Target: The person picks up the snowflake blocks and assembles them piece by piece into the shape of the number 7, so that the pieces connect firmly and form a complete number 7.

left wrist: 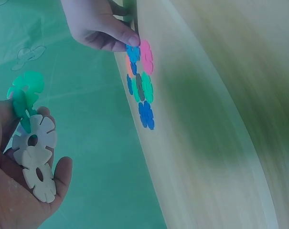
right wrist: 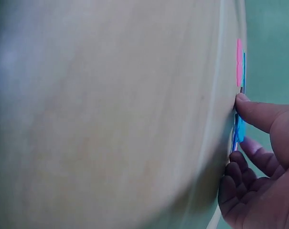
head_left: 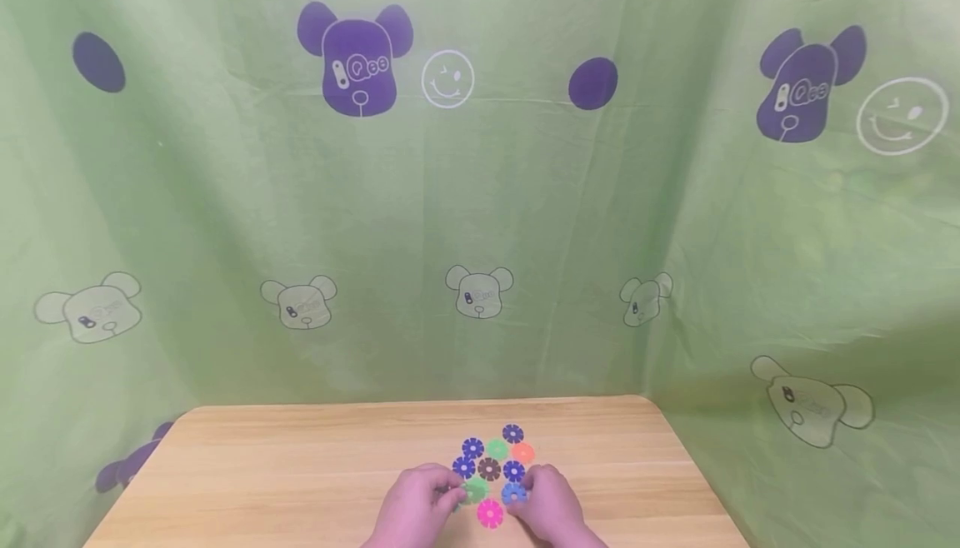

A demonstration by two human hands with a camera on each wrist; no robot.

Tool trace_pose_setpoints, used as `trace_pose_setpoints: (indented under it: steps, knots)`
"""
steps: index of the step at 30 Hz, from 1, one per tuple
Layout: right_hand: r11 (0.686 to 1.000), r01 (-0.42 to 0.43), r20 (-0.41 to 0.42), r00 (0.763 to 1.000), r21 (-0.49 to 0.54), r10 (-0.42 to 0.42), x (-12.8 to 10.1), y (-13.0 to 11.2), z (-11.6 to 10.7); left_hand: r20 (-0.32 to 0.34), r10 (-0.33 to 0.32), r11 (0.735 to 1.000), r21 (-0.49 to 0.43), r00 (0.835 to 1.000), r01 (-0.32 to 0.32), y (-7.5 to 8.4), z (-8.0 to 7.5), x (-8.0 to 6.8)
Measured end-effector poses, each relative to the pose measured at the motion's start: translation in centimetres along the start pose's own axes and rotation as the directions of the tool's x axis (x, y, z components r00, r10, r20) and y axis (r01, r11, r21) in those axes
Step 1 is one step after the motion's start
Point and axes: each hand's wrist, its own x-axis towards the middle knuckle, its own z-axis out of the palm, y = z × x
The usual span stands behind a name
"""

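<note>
Between both hands (head_left: 420, 502), flat-lying discs (head_left: 491, 469)

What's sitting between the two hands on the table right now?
In the head view, a green disc and a pink disc lie between the left hand and right hand.

The left hand (left wrist: 20, 191) cradles joined snowflake-shaped discs: two white discs (left wrist: 37, 162) against the palm and a green disc (left wrist: 25, 93) slotted above them. Across the wooden table (left wrist: 220, 143), the right hand (left wrist: 99, 26) touches a blue disc (left wrist: 133, 52) beside a pink disc (left wrist: 146, 56), at the end of a cluster of flat coloured discs (left wrist: 143, 93).
</note>
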Motion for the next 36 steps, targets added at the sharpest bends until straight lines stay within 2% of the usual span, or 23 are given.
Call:
trace_pose_setpoints:
  steps: [7, 10, 14, 19, 23, 26, 31, 36]
  knots:
    - [0.995, 0.066, -0.022, 0.998, 0.079, -0.065, 0.1, 0.8, -0.1, -0.009, 0.003, 1.0, 0.011, 1.0, -0.003, 0.1, -0.2, -0.1]
    - [0.991, 0.07, -0.022, 0.997, 0.112, -0.068, -0.3, 0.9, -0.3, -0.003, 0.002, 1.0, 0.007, 1.0, -0.002, 0.1, -0.1, -0.1]
    - [0.976, 0.086, -0.031, 0.996, 0.201, -0.081, -0.6, 0.4, -1.1, -0.002, 0.008, 1.0, -0.001, 1.0, -0.008, 0.0, 0.0, 0.1]
    - [0.923, 0.099, -0.012, 0.995, 0.373, -0.102, -0.8, -0.9, -2.7, -0.001, 0.025, 0.999, 0.023, 1.0, -0.025, 0.0, 0.0, 0.3]
    - [0.878, 0.114, 0.018, 0.99, 0.464, -0.138, -1.0, -2.1, -3.9, -0.01, 0.036, 0.998, 0.06, 0.999, -0.036, -0.1, 0.0, 0.4]
    - [0.846, 0.123, 0.036, 0.986, 0.518, -0.165, -1.2, -3.1, -4.8, -0.025, 0.046, 0.996, 0.079, 0.999, -0.044, -0.2, 0.0, 0.5]
    - [0.792, 0.091, 0.075, 0.983, 0.604, -0.17, -2.0, -4.7, -6.0, -0.025, 0.046, 0.995, 0.086, 0.999, -0.043, -0.3, 0.0, 0.5]
    - [0.765, 0.082, 0.098, 0.977, 0.639, -0.187, -3.3, -6.4, -7.2, -0.019, 0.041, 0.996, 0.078, 0.999, -0.039, -0.1, -0.1, 0.4]
